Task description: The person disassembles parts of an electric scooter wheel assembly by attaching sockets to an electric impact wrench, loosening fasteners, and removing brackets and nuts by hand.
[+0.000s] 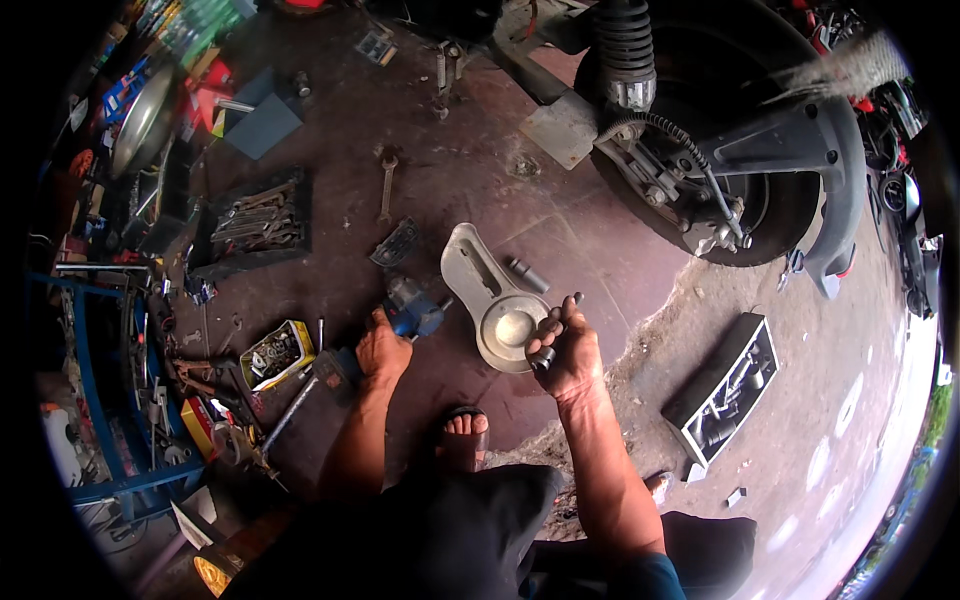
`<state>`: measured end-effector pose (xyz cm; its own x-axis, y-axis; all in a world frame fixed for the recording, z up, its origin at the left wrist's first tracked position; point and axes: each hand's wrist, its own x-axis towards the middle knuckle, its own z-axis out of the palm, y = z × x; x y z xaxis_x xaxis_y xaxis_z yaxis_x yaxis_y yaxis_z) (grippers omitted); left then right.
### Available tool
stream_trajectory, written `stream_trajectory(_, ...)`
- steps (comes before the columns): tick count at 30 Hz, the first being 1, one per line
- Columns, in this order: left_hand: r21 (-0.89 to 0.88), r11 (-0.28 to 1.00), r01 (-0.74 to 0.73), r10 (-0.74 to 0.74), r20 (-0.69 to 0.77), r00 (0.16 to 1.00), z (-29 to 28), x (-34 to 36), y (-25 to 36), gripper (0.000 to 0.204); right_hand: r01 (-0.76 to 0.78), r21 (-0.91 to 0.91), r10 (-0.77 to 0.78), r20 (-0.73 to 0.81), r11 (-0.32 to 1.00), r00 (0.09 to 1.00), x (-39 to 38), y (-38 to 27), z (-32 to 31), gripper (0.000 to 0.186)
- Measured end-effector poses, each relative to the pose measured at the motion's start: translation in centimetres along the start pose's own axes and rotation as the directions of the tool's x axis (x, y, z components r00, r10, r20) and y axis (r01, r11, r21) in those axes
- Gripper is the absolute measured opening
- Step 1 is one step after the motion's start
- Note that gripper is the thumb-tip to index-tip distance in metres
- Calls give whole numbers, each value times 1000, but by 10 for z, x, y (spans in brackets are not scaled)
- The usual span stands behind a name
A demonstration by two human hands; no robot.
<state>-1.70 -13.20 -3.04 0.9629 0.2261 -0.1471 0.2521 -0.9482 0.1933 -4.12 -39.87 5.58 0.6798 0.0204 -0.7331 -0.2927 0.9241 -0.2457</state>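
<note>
My left hand (384,350) is wrapped round the grip of a blue and dark impact wrench (412,308), whose drive end points right. My right hand (572,362), fingers curled, holds a short dark metal socket (543,358) low in the grip. A small dark end (579,298) of something sticks out by its fingertips; its kind is unclear. Below and left of that hand lies a pale metal cover (465,262) with a long slot and a round cup, partly hidden by the fingers. Just beyond it, a grey cylindrical socket (528,275) rests on the floor.
A scooter's rear wheel (790,215) and spring shock absorber (627,55) stand at the far right. At right lies a long box of sockets (752,330). To the left are a wrench tray (207,262), a yellow box of small hardware (303,335) and a blue metal frame (92,370). A combination wrench (387,188) lies ahead.
</note>
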Motion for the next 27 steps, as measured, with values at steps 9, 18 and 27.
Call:
stream_trajectory(9,-611,663,-432,572,42,819,-103,-44,28,26,106,200,-101,-35,974,994,20,-40,20,28)
stream_trajectory(18,-933,272,-235,787,75,613,-60,-58,75,44,148,339,-165,22,929,986,-10,-36,56,32)
stream_trajectory(27,-811,526,-257,810,385,442,-64,-56,81,49,321,58,-316,-80,945,945,-24,-38,50,30)
